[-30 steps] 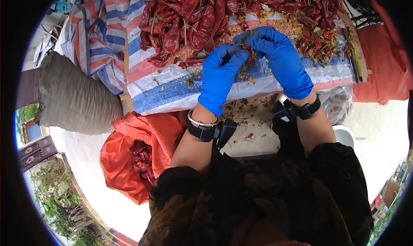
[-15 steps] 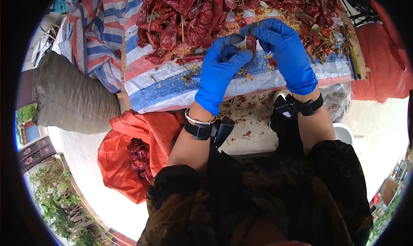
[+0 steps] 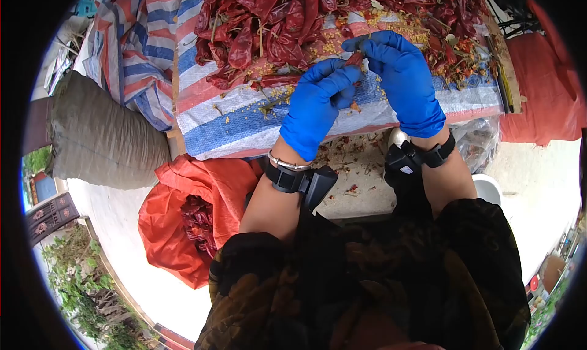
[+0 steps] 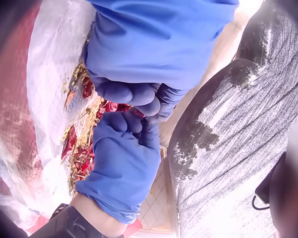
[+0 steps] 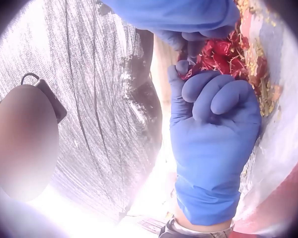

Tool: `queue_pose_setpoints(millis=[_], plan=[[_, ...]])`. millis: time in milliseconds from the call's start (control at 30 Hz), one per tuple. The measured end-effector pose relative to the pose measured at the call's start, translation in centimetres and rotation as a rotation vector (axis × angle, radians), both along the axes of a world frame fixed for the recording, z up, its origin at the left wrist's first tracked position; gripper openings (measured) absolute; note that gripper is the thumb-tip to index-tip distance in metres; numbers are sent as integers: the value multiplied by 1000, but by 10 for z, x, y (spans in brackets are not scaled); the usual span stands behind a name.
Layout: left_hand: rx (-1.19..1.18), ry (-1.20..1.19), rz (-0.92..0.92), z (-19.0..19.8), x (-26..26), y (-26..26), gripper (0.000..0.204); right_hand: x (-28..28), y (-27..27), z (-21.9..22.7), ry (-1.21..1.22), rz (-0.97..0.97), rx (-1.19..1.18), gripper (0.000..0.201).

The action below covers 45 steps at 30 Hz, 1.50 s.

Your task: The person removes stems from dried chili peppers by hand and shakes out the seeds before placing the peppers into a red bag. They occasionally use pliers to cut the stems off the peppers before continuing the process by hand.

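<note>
Both hands wear blue gloves and meet over the edge of a striped sheet. A dried red chili pepper (image 3: 354, 59) spans the short gap between them. My right hand (image 3: 398, 81) pinches its upper end between thumb and forefinger. From below left, my left hand (image 3: 319, 100) grips its lower end, with the other fingers curled in. In the right wrist view, a bit of red shows at the thumb and forefinger of my left hand (image 5: 213, 134). The left wrist view shows my right hand (image 4: 126, 158) close against the left, which hides most of the pepper.
A heap of dried chili peppers (image 3: 293, 26) covers the back of the striped sheet (image 3: 226, 130), with loose yellow seeds (image 3: 397, 35) to the right. Below left stands an open orange sack (image 3: 177, 227) holding peppers. A full grey sack (image 3: 110, 136) leans at left; a white bucket (image 3: 487, 189) sits at right.
The hands were together, then parted slightly with the pepper hanging from the right hand. Now the left hand has moved up and right and grips the pepper's lower end; the pepper tilts.
</note>
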<state>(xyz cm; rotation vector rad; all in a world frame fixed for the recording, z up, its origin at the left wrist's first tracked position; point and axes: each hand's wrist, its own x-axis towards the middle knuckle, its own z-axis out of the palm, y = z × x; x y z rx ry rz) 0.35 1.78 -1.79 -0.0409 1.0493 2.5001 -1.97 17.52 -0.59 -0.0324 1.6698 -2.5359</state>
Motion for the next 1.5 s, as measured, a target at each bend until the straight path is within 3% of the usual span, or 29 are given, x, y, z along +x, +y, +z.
queue_pose_setpoints(millis=[100,167,400,667,733,800,833,900,933,1000,1033,1067,1133,1167,1200,1267,1300,1367,1500], plan=[[-31,1,45,2,-4,6,12,-2,0,7,-45,6,136,12],[-16,15,22,-1,-6,8,12,-2,-4,8,18,-66,47,14],[14,48,-33,-1,-6,17,12,-2,-5,9,28,-93,-23,14],[153,-33,-33,-7,-5,24,9,-10,4,-11,-40,-104,-271,12],[148,-92,-12,0,3,24,7,-30,35,-11,-41,-258,-464,13],[110,-309,113,8,14,20,8,-47,91,-7,83,-465,-408,13],[110,-311,110,5,12,18,8,-45,99,-2,83,-467,-408,13],[303,-188,65,-6,8,12,12,-41,105,1,147,-518,491,24],[299,-190,73,-9,7,10,12,-42,106,-6,144,-510,487,24],[340,-174,69,-11,4,8,14,-51,102,-14,396,-447,1027,32],[341,-171,77,-11,3,8,14,-54,102,-9,668,-630,1444,34],[327,-147,86,-11,3,8,13,-52,100,-8,677,-623,1441,34],[316,-121,104,-10,3,8,13,-30,57,37,705,-699,1590,47],[283,-102,125,-8,3,7,11,-29,50,44,727,-574,1395,41],[250,-84,146,-7,4,6,11,-23,40,45,730,-566,1391,41],[159,-62,186,-2,5,9,12,-10,20,43,375,-171,931,27],[68,-37,218,-1,6,11,14,-7,11,38,376,-166,929,27],[-10,25,179,-4,3,10,13,-3,-1,28,204,105,693,23],[-220,94,122,-3,4,10,11,-3,-6,32,200,31,500,14]])
